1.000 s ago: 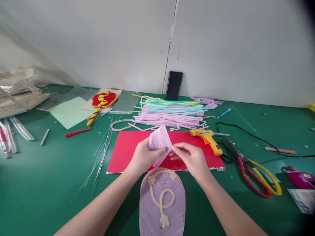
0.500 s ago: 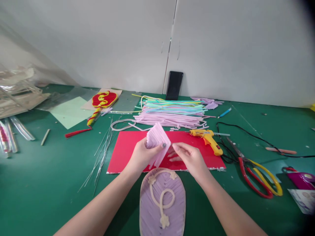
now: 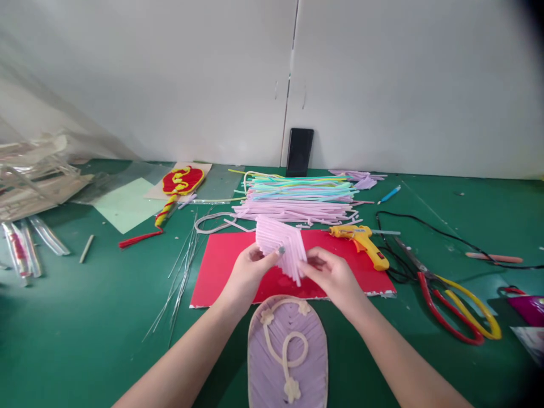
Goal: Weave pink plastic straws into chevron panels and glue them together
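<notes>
Above a red board [image 3: 238, 277], a panel of bent pink pipe cleaners [image 3: 278, 235] is held up, its strips nested in a V pattern. My left hand [image 3: 250, 275] grips its left side, thumb across the front face. At the lower right edge, the fingertips of my right hand [image 3: 329, 275] are closed on the strips. Just below lies a purple oval piece [image 3: 297, 351] with a cream border, a looped cream stem and small cream flowers. Behind the panel, a pile of pink, teal and yellow pipe cleaners [image 3: 297, 198] covers the table.
A yellow glue gun [image 3: 361, 241] rests on the board's right side, its black cord trailing right. Large scissors [image 3: 450, 306] lie beyond it. Thin wires [image 3: 182, 277] are at left, near a red and yellow fan-shaped piece [image 3: 182, 181]. A phone [image 3: 300, 152] leans on the wall.
The pink panel has turned so its face shows more fully. My right fingers, near its right corner before, now hold its lower right edge. The view has shifted slightly.
</notes>
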`<action>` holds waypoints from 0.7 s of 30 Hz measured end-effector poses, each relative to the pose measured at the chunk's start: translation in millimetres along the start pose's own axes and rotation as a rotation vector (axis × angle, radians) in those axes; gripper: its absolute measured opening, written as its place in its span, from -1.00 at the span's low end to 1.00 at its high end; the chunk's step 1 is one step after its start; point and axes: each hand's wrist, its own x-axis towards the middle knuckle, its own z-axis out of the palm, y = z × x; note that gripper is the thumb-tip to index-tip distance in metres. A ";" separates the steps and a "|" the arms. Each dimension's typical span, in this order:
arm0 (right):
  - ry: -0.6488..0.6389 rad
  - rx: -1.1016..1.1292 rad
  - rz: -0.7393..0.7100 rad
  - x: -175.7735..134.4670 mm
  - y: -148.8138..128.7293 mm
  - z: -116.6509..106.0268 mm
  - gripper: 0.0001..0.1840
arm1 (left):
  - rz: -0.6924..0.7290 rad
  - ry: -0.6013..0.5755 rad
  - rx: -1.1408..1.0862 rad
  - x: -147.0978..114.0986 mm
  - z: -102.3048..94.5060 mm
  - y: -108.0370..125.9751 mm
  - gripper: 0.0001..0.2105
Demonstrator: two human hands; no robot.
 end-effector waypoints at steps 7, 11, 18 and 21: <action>0.192 0.065 -0.024 2.7 -11.0 -14.8 -0.74 | 0.012 -0.030 -0.031 -1.5 1.0 9.3 -0.65; -0.020 0.012 0.005 0.4 -15.6 -18.1 -0.78 | 0.097 0.017 0.118 -1.6 -2.0 20.2 -0.66; -0.104 -0.069 0.065 2.8 -14.3 -23.1 -0.80 | 0.128 0.005 0.456 -0.6 -7.9 24.0 -0.71; -0.126 -0.067 0.086 3.6 -12.8 -23.5 -0.79 | 0.135 -0.019 0.492 -0.7 -8.3 22.7 -0.67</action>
